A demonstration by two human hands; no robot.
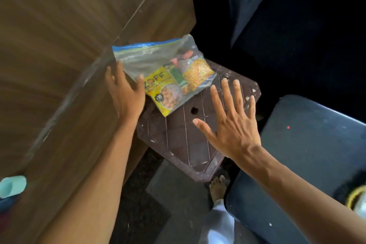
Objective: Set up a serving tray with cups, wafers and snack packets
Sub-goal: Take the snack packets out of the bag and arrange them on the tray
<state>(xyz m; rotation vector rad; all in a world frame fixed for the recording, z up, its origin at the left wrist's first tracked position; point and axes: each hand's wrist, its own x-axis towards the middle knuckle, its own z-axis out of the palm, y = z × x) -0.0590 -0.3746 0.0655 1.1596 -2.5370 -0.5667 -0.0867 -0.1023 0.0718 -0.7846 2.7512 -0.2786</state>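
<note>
the clear zip bag (150, 61) of snack packets (166, 93) lies on a brown plastic stool (188, 140), its blue-sealed end toward the wooden tabletop (59, 45); the left hand (124, 93) is at the bag's left edge, fingers nearly straight, thumb resting on the plastic; the right hand (231, 123) hovers over the stool, flat, fingers spread wide, holding nothing; a pale teal cup (11, 185) sits on the tabletop, well apart from the bag.

White trouser leg (216, 222), bare foot (217, 186)
</note>
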